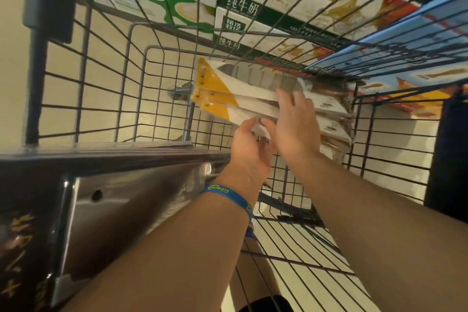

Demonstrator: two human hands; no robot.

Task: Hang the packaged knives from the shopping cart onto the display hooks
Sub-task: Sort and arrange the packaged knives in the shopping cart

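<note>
**Findings, left to right**

- Shopping cart (145, 71): wire basket seen from above. The view is blurred.
- Left hand (249, 149) (blue wristband (228, 194) on the wrist): inside the basket, fingers curled round the near edge of the stack, gripping it from below.
- Packaged knives (243, 86): several flat packs in a loose, fanned stack. They are in the cart, against its far right side. Yellow card ends point left.
- Right hand (295, 126): laid across the top pack, fingers fairly straight, pressing rather than clasping. Whether the thumb hooks under the edge cannot be told.
- Milk cartons (235, 7): outside the cart, beyond its far wall.
- Display hooks: not in view.

**Risks, as judged**

1. The packs are fanned, not squared. Lifted under flat pressure alone, the lower ones could slide out and drop back into the basket.
2. Card corners may snag the wire mesh on the way up, because the stack sits hard against the right wall.
3. A crushed or bent card end could spoil the hanging hole needed later.
4. The blades are enclosed, so the cut hazard appears low unless a pack splits.
</note>
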